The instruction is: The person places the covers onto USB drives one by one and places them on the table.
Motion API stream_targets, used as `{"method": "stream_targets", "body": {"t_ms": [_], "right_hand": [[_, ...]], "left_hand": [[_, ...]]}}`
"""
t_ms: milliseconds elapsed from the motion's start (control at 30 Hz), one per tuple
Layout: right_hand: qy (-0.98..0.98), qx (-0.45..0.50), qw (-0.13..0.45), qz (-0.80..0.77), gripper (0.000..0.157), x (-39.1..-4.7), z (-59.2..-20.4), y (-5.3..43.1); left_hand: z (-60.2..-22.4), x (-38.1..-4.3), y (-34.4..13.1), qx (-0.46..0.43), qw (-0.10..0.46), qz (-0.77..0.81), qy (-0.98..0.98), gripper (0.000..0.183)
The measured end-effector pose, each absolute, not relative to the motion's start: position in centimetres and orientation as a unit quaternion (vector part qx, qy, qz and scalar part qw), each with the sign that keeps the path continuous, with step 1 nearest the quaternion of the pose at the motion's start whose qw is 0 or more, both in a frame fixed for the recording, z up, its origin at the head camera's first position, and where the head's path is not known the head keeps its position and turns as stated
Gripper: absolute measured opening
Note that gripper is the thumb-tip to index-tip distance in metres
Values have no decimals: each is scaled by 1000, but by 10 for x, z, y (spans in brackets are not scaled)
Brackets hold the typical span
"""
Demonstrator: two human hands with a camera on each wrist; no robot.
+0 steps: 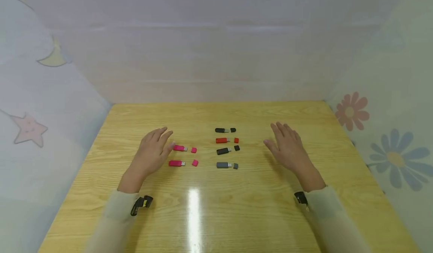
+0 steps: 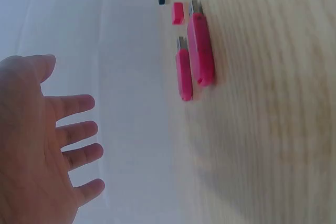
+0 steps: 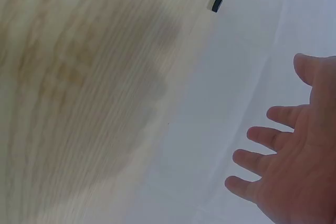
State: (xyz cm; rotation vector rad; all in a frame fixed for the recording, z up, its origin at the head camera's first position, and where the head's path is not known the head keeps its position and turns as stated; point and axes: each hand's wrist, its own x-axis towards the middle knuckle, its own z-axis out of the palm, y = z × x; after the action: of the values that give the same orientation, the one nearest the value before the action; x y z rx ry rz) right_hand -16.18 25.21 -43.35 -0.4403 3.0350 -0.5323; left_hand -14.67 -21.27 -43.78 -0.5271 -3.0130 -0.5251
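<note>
Two pink USB sticks (image 1: 175, 163) lie uncapped on the left, each with a pink cap (image 1: 195, 162) to its right. Beside them my left hand (image 1: 150, 151) is held above the table, fingers spread and holding nothing. In a column at the middle lie a black USB stick (image 1: 220, 130), a red USB stick (image 1: 221, 140), a second black USB stick (image 1: 222, 151) and a grey USB stick (image 1: 222, 165). Their caps, such as the red cap (image 1: 236, 140), sit just right of the metal plugs. Over the table to the right, my right hand (image 1: 287, 147) has its fingers extended and nothing in it.
The wooden table (image 1: 257, 208) runs back to a pale wall (image 1: 216, 65). Side walls carry printed flowers (image 1: 395, 159) on the right and a star (image 1: 29, 129) on the left. A dark camera mount (image 1: 141, 204) is strapped at the left wrist.
</note>
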Motion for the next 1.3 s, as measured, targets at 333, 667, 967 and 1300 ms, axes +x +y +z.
{"method": "stream_targets", "body": {"t_ms": [333, 667, 967, 1300], "right_hand": [[972, -155, 26, -173, 75, -153, -434, 243], [969, -169, 40, -177, 72, -149, -437, 238], [968, -184, 43, -167, 71, -145, -439, 231], [968, -192, 40, -155, 69, -139, -439, 226]], "left_hand": [[-444, -135, -193, -191, 10, -167, -967, 60], [-450, -131, -178, -223, 12, -161, -961, 56], [-453, -127, -164, -250, 12, -140, -958, 49], [-457, -125, -151, -266, 6, -127, -956, 47]]}}
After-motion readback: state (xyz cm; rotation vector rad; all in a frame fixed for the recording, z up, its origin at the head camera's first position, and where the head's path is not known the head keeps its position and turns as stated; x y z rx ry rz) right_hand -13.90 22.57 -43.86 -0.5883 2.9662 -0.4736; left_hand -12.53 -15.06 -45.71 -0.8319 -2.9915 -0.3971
